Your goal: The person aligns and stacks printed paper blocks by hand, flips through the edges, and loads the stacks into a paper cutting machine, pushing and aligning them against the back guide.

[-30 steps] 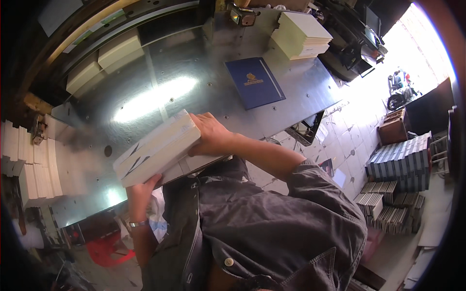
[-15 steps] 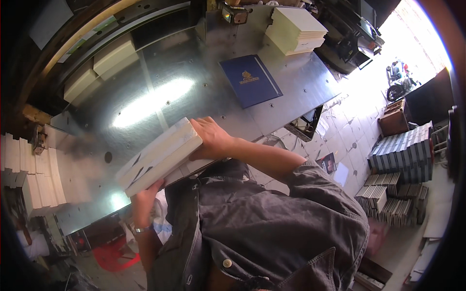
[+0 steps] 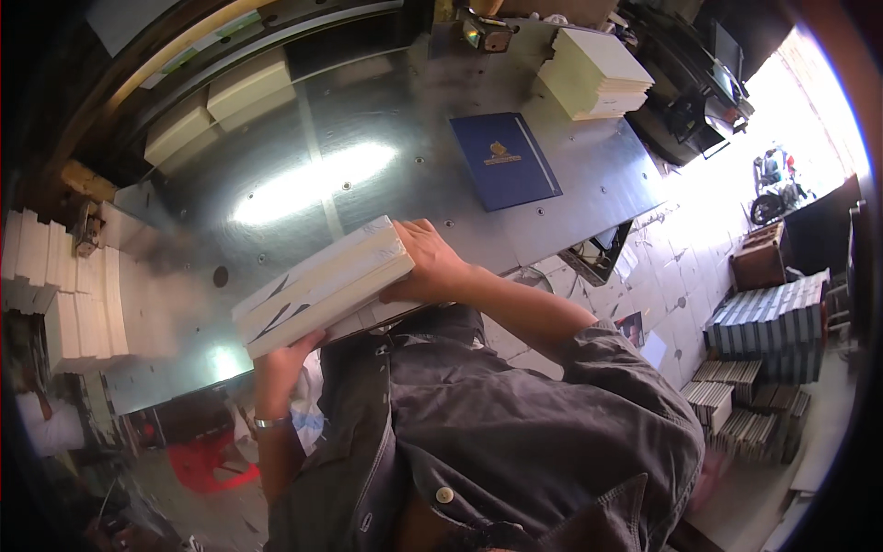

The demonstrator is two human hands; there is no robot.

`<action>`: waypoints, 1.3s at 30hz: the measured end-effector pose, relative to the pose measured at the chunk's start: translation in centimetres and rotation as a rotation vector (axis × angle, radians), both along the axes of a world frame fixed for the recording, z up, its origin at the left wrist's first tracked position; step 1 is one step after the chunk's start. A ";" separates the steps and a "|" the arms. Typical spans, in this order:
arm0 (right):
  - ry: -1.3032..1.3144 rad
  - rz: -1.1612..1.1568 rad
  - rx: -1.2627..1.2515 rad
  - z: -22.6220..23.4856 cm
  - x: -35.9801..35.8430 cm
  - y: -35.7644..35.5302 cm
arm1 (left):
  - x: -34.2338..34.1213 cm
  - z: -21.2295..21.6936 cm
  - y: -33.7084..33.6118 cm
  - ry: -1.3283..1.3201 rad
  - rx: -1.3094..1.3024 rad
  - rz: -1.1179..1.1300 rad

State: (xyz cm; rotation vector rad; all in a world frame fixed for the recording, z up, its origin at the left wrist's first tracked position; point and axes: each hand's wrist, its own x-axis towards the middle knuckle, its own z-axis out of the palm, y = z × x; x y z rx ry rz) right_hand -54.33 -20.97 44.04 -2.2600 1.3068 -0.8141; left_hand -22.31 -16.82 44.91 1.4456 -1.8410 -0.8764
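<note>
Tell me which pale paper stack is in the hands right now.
The long stack held between the left hand and right hand; the other stacks rest untouched on the metal table.

1. Thick cream paper block (image 3: 322,287) lies over the near edge of the shiny grey metal table (image 3: 368,120), between the left hand (image 3: 280,363) at its near-left end and the right hand (image 3: 432,267) at its right end.
2. Blue hardcover book (image 3: 506,158) lies flat on the table, behind and right of the block.
3. Cream paper stack (image 3: 593,72) sits at the table's far right corner, behind the book.
4. White paper piles (image 3: 55,285) stand left of the table.
5. Bundled grey stacks (image 3: 768,317) sit on the floor, far right.
</note>
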 end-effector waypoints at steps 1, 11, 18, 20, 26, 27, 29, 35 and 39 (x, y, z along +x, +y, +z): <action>-0.010 0.033 -0.010 0.0 0.5 -0.5 | 0.5 0.3 0.6 0.064 0.070 0.041; 0.058 0.121 -0.081 -1.4 -0.2 0.2 | 1.0 -0.6 0.2 -0.096 -0.340 -0.107; -0.382 0.189 0.438 1.8 -2.2 -0.6 | 1.2 -1.5 0.5 -0.121 -0.272 -0.011; -0.304 0.251 0.290 4.1 -1.9 -0.7 | 1.6 -2.4 0.7 -0.130 -0.304 0.009; -0.170 0.225 0.198 3.6 -1.7 -1.6 | 2.3 -2.1 -0.1 -0.094 -0.330 -0.055; -0.202 0.232 0.192 3.7 -1.6 -1.3 | 2.3 -1.6 0.1 -0.084 -0.261 -0.051; -0.204 0.207 0.226 4.2 -1.4 -1.0 | 2.1 -1.5 0.2 -0.074 -0.195 -0.044; -0.269 0.183 0.309 4.3 -1.1 -0.7 | 2.4 -1.0 0.4 -0.049 -0.182 -0.024; -0.567 0.268 0.371 3.6 -0.3 -0.2 | 3.6 1.2 1.2 0.142 0.045 -0.126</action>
